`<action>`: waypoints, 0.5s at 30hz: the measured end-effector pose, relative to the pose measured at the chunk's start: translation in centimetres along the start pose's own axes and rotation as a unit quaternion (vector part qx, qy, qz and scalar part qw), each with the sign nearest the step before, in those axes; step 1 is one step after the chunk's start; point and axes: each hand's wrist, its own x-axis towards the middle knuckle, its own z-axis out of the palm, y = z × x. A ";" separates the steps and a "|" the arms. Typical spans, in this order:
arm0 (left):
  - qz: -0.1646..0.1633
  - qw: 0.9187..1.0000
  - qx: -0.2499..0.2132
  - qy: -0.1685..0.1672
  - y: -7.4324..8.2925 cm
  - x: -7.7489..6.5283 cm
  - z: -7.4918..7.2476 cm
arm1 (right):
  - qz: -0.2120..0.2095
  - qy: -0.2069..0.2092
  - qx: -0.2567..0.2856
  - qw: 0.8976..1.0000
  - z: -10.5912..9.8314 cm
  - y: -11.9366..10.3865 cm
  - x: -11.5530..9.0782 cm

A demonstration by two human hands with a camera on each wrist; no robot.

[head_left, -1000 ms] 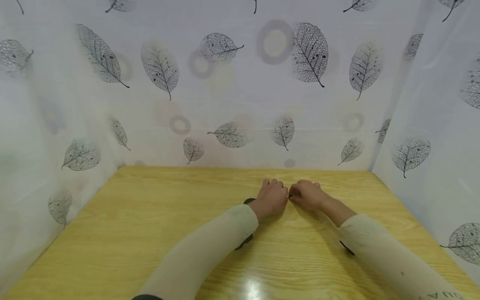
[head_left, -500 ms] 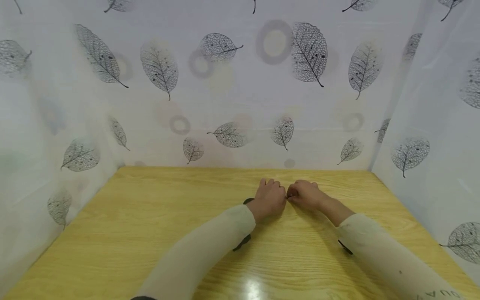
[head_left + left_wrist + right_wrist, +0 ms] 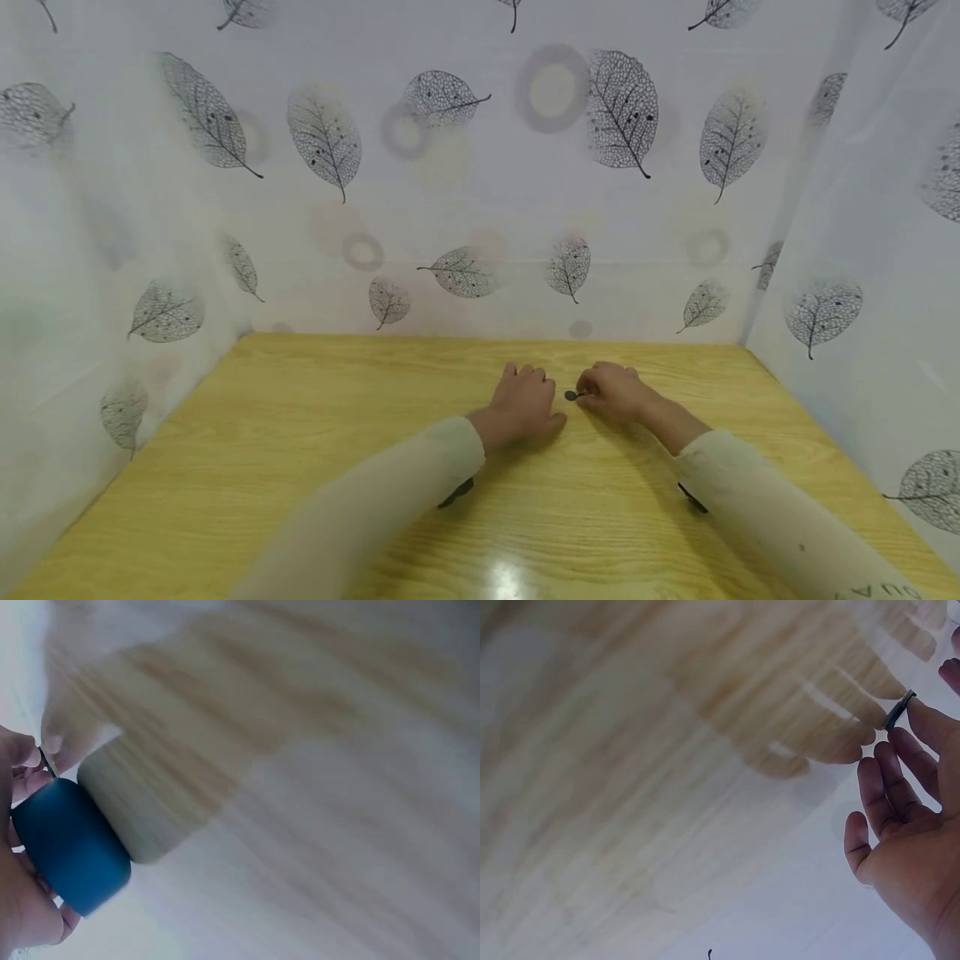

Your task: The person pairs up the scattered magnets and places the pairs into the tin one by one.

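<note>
My left hand (image 3: 522, 406) is palm down over the right-centre of the table, its thumb out to the right. In the left wrist view a smooth blue cylinder (image 3: 71, 846) is under this hand, with the fingers curled round it; in the head view the hand hides it. Just right of it, my right hand (image 3: 617, 393) pinches a small dark piece (image 3: 572, 396) between thumb and index finger. The piece has an oval end on a thin stem, pointing left toward my left hand. Its edge looks thin in the right wrist view, where the other fingers hang loosely bent.
The glossy wood-grain table (image 3: 300, 433) mirrors the hands and the cylinder. Pale curtains (image 3: 465, 192) with a leaf print enclose its back and both sides. A dark wrist-worn device shows under each light sleeve (image 3: 420, 467).
My left hand has drawn a little left, away from the right one, and its thumb now shows. The dark piece in my right fingers has come into sight; the right arm barely moves.
</note>
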 end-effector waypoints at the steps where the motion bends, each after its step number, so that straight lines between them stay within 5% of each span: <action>1: 0.003 1.000 -0.001 0.004 -0.2 -0.3 0.0 | -0.003 0.000 0.002 1.000 0.0 0.0 0.0; 15: 0.037 0.998 -0.031 0.029 -2.8 -3.4 -0.5 | -0.022 -0.010 -0.001 1.000 0.4 -0.2 0.6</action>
